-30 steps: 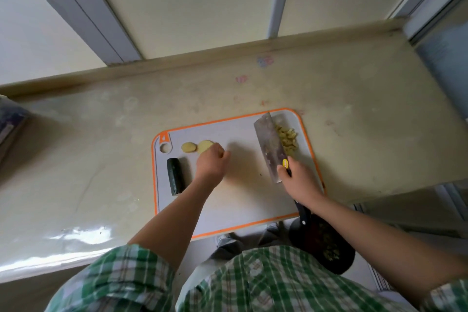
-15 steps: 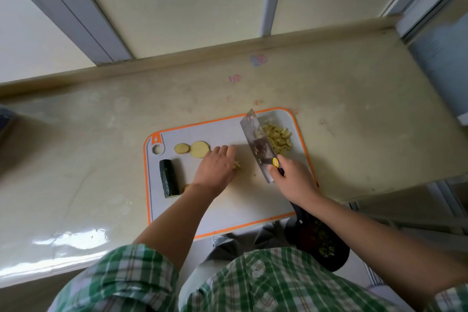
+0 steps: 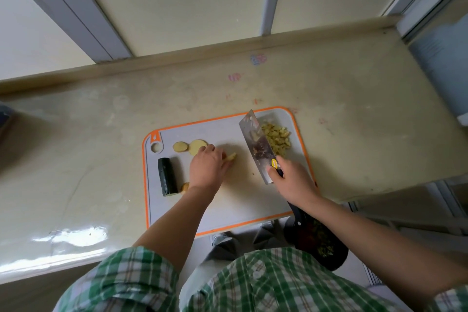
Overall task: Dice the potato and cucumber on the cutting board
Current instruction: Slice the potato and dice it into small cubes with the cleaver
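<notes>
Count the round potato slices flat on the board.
2: a small slice beside the hanging hole, a larger slice right of it, its edge under the left hand. That hand may hide more.

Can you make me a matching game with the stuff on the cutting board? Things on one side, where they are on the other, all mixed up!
Things:
1. cucumber piece
2. cleaver
3. diced potato
4. round potato slices

Places:
A. piled at the far right corner of the cutting board
B. gripped by the right hand
C. lying flat beside the board's round hole
D. lying along the board's left side

Pairs: 1-D, 2-B, 3-A, 4-C.
</notes>
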A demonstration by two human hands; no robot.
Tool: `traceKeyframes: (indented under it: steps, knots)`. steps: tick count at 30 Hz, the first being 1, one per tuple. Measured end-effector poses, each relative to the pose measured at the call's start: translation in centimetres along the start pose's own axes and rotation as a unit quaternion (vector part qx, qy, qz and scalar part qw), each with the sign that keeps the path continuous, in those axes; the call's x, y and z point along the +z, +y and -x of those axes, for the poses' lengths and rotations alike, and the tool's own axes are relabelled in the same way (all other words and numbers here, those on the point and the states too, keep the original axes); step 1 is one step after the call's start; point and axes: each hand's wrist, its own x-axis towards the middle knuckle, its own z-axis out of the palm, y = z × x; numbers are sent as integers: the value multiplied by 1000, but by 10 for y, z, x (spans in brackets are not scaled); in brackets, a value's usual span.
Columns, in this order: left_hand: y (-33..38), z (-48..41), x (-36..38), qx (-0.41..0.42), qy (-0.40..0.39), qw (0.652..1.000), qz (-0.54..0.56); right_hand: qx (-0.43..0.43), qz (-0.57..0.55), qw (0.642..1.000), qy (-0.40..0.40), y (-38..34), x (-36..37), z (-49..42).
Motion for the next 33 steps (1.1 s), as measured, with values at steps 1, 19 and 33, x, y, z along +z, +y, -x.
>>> traceKeyframes:
  steps: [1, 19, 33]
  knots:
    - [1, -1, 0, -5, -7, 1000, -4, 0, 8, 1000, -3, -1, 0, 0]
    - [46, -1, -12, -255, 10, 857, 448, -176, 77, 981, -23, -7, 5, 18]
    - [40, 5, -27, -303, 23, 817, 490, -178, -88, 980, -25, -15, 9, -23]
